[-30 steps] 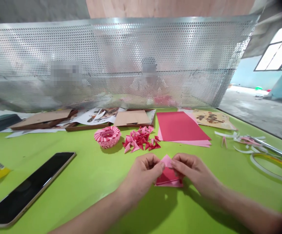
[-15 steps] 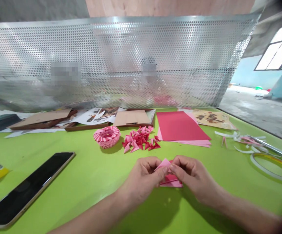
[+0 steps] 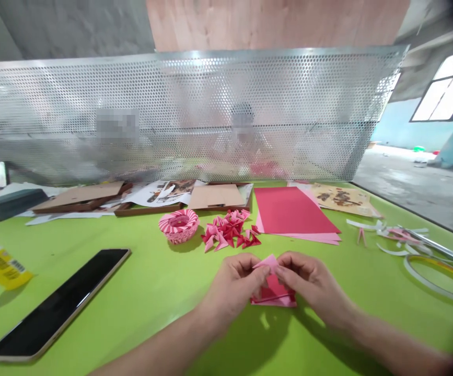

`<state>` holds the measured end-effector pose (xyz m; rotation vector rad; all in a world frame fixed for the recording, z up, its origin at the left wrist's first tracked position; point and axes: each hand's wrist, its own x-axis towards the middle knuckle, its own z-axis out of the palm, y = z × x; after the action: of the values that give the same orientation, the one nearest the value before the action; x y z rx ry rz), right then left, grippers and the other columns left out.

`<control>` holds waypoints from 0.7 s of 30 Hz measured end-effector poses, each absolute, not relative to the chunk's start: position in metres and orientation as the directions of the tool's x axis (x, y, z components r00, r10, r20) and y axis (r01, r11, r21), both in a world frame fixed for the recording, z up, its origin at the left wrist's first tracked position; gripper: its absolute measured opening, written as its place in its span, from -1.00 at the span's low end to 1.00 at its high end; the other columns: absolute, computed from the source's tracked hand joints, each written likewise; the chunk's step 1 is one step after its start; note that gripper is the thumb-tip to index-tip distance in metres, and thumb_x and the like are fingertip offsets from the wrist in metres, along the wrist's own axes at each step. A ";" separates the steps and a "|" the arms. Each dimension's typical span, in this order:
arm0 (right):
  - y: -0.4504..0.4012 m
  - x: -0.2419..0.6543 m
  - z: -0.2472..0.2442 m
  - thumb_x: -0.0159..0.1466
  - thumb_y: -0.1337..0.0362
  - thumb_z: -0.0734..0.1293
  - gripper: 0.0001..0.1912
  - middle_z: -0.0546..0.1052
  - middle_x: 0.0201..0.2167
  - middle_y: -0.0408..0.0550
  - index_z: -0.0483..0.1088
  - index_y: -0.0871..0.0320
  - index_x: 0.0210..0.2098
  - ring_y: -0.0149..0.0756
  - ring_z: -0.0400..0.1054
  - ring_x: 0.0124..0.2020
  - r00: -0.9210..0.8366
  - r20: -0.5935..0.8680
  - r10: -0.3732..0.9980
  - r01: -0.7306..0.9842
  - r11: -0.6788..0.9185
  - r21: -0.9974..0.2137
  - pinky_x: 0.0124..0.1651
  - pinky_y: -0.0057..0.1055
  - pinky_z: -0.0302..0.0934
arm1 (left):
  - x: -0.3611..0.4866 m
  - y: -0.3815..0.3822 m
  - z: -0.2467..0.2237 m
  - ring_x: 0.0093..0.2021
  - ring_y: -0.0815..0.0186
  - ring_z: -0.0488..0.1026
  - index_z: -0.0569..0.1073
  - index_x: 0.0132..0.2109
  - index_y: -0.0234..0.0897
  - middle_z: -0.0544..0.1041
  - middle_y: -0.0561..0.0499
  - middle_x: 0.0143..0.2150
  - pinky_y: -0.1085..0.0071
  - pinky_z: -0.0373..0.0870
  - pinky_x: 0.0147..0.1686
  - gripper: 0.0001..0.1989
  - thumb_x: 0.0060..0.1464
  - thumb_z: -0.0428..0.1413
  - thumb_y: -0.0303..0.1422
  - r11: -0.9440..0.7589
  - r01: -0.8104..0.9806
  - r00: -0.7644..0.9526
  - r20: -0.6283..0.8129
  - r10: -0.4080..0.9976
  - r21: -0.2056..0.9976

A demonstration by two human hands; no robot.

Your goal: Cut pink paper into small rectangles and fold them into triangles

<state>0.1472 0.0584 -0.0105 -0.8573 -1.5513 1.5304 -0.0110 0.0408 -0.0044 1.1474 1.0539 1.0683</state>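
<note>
My left hand point(image 3: 236, 284) pinches the left side of a small pink paper piece point(image 3: 270, 261), thumb against fingers. On its right side my right hand point(image 3: 306, 277) grips the same piece, the two thumbs close together. Beneath the hands lies a small stack of red and pink paper pieces point(image 3: 275, 298), partly hidden by the fingers. Beyond them is a pile of folded red and pink paper pieces point(image 3: 230, 228), with a round pink-and-white folded paper basket point(image 3: 178, 225) to its left.
A phone point(image 3: 59, 303) and a yellow-labelled bottle point(image 3: 4, 266) lie left. Red sheets point(image 3: 294, 210), framed boards point(image 3: 216, 196) and papers line the back before a perforated metal screen point(image 3: 195, 115). Scissors point(image 3: 440, 245), paper strips and a tape roll point(image 3: 441, 284) are right.
The camera view has tilted up and shifted slightly left. My fingers have shifted slightly around the pink piece, and more of the red paper beneath shows between the hands.
</note>
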 end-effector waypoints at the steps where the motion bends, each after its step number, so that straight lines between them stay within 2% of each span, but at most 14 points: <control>1: 0.058 0.148 -0.010 0.19 0.11 0.30 -0.73 0.36 -0.58 -0.20 0.39 0.22 -0.43 -0.45 0.23 -0.56 -0.484 0.056 0.873 -0.057 0.032 -0.998 -0.51 -0.51 0.13 | -0.011 0.041 -0.004 -0.61 0.47 0.21 0.42 -0.50 -0.35 0.36 0.13 -0.64 0.51 0.14 -0.52 -0.76 -0.09 0.18 -0.23 0.085 -0.101 0.158 -0.068 0.985 0.991; 5: 0.057 0.149 -0.008 0.23 0.10 0.26 -0.74 0.38 -0.51 -0.17 0.36 0.20 -0.32 -0.45 0.23 -0.53 -0.513 0.044 0.858 -0.049 0.021 -0.999 -0.51 -0.52 0.13 | -0.013 0.041 0.001 -0.65 0.48 0.19 0.38 -0.53 -0.35 0.34 0.14 -0.68 0.51 0.10 -0.56 -0.74 -0.12 0.20 -0.23 0.116 -0.061 0.199 -0.102 0.975 0.991; 8: 0.059 0.147 -0.010 0.20 0.11 0.30 -0.73 0.34 -0.55 -0.19 0.31 0.22 -0.39 -0.48 0.20 -0.56 -0.495 0.049 0.868 -0.045 0.031 -0.998 -0.54 -0.55 0.10 | -0.014 0.041 0.002 -0.64 0.49 0.19 0.38 -0.54 -0.35 0.34 0.15 -0.68 0.51 0.08 -0.56 -0.73 -0.11 0.19 -0.23 0.128 -0.051 0.259 -0.111 0.960 0.991; 11: 0.061 0.144 -0.014 0.15 0.08 0.34 -0.69 0.31 -0.62 -0.24 0.29 0.22 -0.45 -0.52 0.15 -0.62 -0.451 0.037 0.892 -0.104 -0.011 -0.995 -0.58 -0.58 0.06 | -0.014 0.041 0.001 -0.62 0.49 0.19 0.41 -0.50 -0.36 0.34 0.13 -0.65 0.50 0.12 -0.53 -0.72 -0.01 0.11 -0.21 0.088 -0.101 0.234 -0.063 0.970 0.991; 14: 0.063 0.144 -0.019 0.09 0.04 0.38 -0.66 0.37 -0.60 -0.21 0.31 0.21 -0.42 -0.50 0.21 -0.60 -0.442 -0.001 0.897 -0.141 -0.070 -0.988 -0.55 -0.57 0.11 | -0.014 0.040 0.001 -0.60 0.48 0.21 0.41 -0.48 -0.36 0.35 0.12 -0.62 0.50 0.16 -0.50 -0.71 0.04 0.06 -0.22 0.066 -0.111 0.209 -0.041 0.977 0.992; 18: 0.064 0.144 -0.022 0.12 0.07 0.37 -0.69 0.37 -0.59 -0.22 0.32 0.21 -0.42 -0.51 0.23 -0.60 -0.449 0.023 0.893 -0.172 -0.062 -0.983 -0.55 -0.57 0.13 | -0.013 0.040 0.003 -0.56 0.46 0.27 0.41 -0.43 -0.38 0.42 0.07 -0.54 0.50 0.19 -0.51 -0.77 -0.08 0.17 -0.25 0.064 -0.063 0.227 -0.049 0.973 0.996; 21: 0.062 0.146 -0.021 0.17 0.12 0.34 -0.75 0.32 -0.61 -0.25 0.32 0.21 -0.43 -0.54 0.18 -0.63 -0.451 0.045 0.891 -0.155 -0.029 -0.987 -0.58 -0.59 0.10 | -0.012 0.041 0.001 -0.57 0.47 0.24 0.39 -0.44 -0.38 0.38 0.09 -0.55 0.51 0.16 -0.54 -0.79 -0.09 0.17 -0.29 0.039 -0.035 0.211 -0.031 0.977 0.999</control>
<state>0.1459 0.0625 -0.0212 -0.8222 -1.4194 1.6086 -0.0117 0.0407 0.0015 1.2479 1.0408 1.0453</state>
